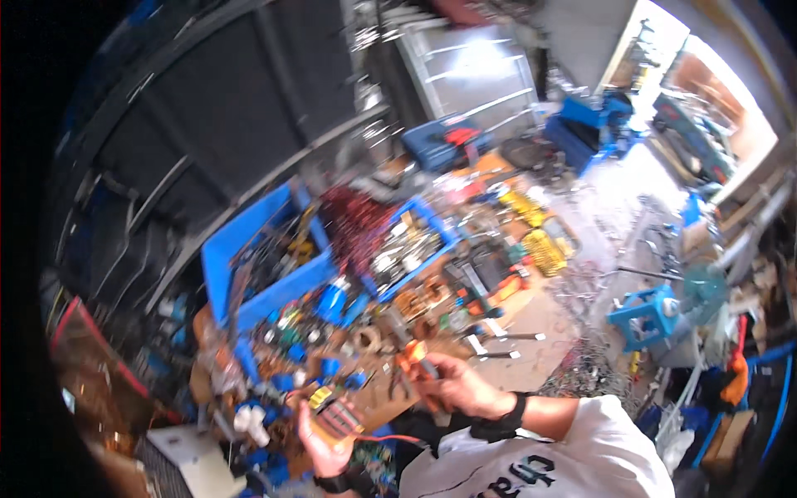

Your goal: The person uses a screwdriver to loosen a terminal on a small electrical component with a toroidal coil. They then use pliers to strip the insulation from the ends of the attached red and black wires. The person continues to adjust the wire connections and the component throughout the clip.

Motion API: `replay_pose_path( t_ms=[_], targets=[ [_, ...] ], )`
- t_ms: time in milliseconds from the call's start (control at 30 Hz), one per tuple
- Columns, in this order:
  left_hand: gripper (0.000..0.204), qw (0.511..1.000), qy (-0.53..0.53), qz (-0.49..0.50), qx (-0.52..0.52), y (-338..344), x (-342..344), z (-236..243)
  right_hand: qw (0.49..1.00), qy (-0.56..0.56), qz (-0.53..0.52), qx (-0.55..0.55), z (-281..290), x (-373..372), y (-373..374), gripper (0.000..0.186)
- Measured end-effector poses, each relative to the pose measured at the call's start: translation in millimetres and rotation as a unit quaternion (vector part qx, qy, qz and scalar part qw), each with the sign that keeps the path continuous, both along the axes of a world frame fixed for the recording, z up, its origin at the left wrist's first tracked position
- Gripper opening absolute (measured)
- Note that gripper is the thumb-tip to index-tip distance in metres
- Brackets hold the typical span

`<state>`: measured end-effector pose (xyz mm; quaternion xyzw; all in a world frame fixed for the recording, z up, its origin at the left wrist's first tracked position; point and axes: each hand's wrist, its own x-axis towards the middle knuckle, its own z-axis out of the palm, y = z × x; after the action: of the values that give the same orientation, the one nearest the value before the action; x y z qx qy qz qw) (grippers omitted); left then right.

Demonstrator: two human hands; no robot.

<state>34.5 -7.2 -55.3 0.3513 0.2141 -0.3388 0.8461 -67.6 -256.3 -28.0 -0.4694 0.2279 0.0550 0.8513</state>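
Note:
My left hand (325, 441) is low in the picture, palm up, with its fingers around a small boxy part (339, 420). This part has a yellow end and a dark, striped face; its exact kind is too blurred to make out. A thin red-orange cable (390, 437) runs from beside it toward my body. To the right, my right hand (461, 387) is closed around an orange-handled hand tool (413, 357), whose working end is smeared by motion. The two hands are apart, both over the near edge of the cluttered workbench (531, 315).
Behind my hands stand a large blue bin (217, 278) of metal parts and a smaller blue tray (452, 236). Dark red wire (353, 220) lies between them. A drill (473, 286) and yellow coils (544, 253) sit farther right. A laptop (195, 456) is at lower left.

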Motion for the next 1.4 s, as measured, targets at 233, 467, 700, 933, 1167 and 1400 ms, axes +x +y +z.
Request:
replay_pose_path(
  t_ms=[233, 467, 700, 933, 1167, 1400],
  targets=[
    [0.064, 0.994, 0.025, -0.058, -0.091, -49, -10, 16, 0.999, -0.031, -0.026, -0.021, 29, -30, -36, 0.018],
    [0.067, 0.993, 0.018, -0.059, -0.102, -67, -27, 40, 0.995, -0.035, -0.049, -0.080, 52, -34, -43, 0.024],
    [0.069, 0.995, -0.040, -0.001, -0.089, -47, -41, 51, 0.997, -0.064, -0.026, -0.018, 50, -19, -39, 0.020],
    [0.069, 0.992, -0.060, 0.045, -0.102, -37, -54, 61, 0.994, -0.103, 0.020, -0.022, 40, -9, -38, 0.028],
    [0.068, 0.987, -0.068, 0.080, -0.125, -27, -64, 62, 0.980, -0.173, 0.102, -0.009, 44, -6, -51, 0.023],
    [0.048, 0.976, -0.167, 0.138, 0.020, -16, -45, 26, 0.967, -0.194, 0.132, -0.099, 58, -16, -54, 0.013]
  ],
)
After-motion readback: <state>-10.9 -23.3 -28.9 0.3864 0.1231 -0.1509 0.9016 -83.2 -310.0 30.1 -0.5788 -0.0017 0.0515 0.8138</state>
